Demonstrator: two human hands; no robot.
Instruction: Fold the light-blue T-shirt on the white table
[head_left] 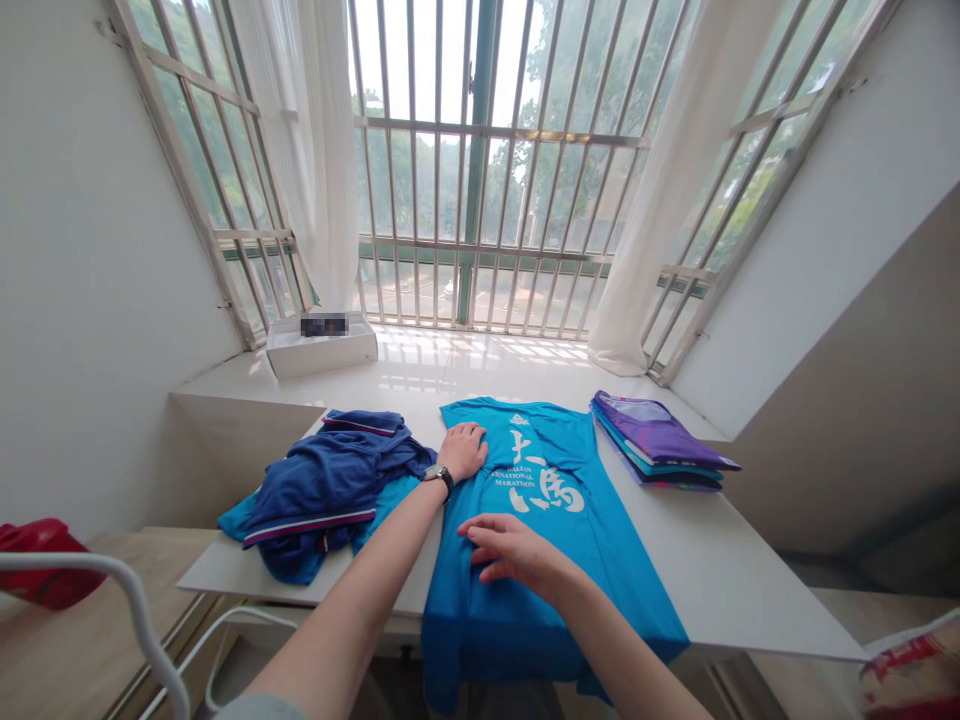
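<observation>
A bright blue T-shirt [555, 560] with white print lies spread on the white table [720, 570], its lower part hanging over the near edge. My left hand [463, 449], with a wristwatch, rests flat and open on the shirt's upper left side, near the sleeve. My right hand [510, 548] lies flat on the middle of the shirt below the print, fingers stretched out to the left. Neither hand holds anything.
A crumpled pile of dark blue clothes [326, 490] lies left of the shirt. A stack of folded purple and teal garments [656, 440] sits at the right. A white box [321, 345] stands on the window ledge. A white rack bar [135, 600] and red cloth [37, 560] are at lower left.
</observation>
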